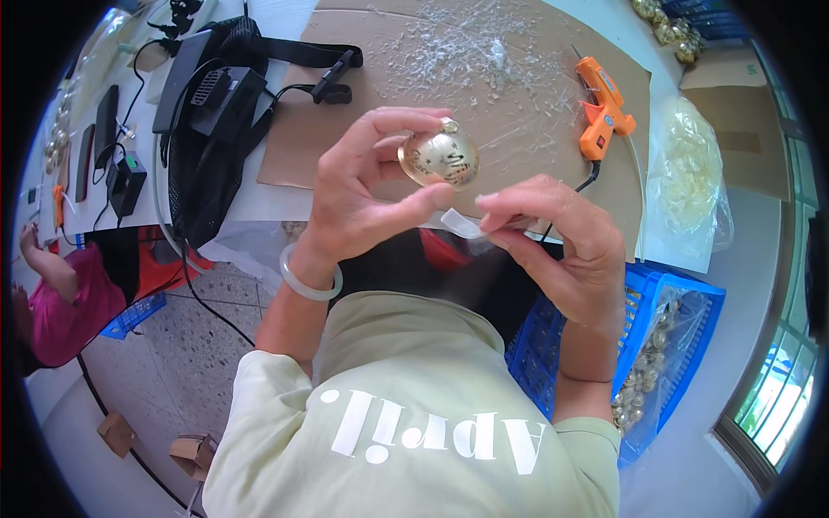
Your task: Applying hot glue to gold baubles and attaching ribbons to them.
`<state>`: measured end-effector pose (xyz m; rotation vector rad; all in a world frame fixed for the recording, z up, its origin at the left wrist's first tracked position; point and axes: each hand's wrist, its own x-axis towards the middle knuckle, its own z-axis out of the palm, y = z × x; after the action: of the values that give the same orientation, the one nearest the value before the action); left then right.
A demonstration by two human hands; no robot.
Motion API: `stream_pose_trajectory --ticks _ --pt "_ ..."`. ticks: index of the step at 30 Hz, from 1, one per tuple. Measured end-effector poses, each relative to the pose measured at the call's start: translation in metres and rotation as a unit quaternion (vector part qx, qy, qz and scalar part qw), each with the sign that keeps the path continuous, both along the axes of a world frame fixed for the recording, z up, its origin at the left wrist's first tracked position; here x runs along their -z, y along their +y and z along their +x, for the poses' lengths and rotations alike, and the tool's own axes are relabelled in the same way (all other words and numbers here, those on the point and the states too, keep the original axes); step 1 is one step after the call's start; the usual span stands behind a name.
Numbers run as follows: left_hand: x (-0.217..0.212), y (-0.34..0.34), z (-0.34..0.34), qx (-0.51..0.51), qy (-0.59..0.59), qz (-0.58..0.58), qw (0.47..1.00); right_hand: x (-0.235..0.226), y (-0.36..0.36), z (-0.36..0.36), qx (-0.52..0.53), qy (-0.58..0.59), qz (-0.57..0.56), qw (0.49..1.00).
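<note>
An orange glue gun lay on the glue-strewn cardboard sheet beyond the hands, with a blue crate of gold baubles (bagged in clear plastic) at the person's right. The left hand was closed on a gold bauble, fingers curled over it and thumb beneath, above the table edge. Just beside it, the right hand pinched a small clear strip between thumb and fingertips.

Bright daylight from the window at right, soft shadows, sharp centre, fisheye-bent dark rim.
</note>
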<state>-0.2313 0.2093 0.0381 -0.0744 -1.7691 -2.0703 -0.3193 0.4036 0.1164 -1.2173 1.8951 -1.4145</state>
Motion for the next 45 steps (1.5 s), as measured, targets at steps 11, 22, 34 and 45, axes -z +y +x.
stream_pose_trajectory --ticks 11,22,34,45 --pt "-0.004 0.016 0.007 0.041 -0.019 -0.031 0.998 0.015 -0.011 0.001 0.109 -0.029 -0.043 0.993" --pt "-0.004 0.02 0.009 0.048 -0.018 -0.06 0.997 0.018 -0.012 -0.003 0.157 -0.088 -0.054 0.982" --pt "-0.003 0.019 0.009 0.04 -0.018 -0.058 0.997 0.012 -0.007 0.009 0.225 0.129 -0.038 0.965" --pt "-0.005 0.021 0.006 0.038 -0.013 -0.028 0.999 0.031 -0.005 0.027 0.201 0.438 0.023 0.876"
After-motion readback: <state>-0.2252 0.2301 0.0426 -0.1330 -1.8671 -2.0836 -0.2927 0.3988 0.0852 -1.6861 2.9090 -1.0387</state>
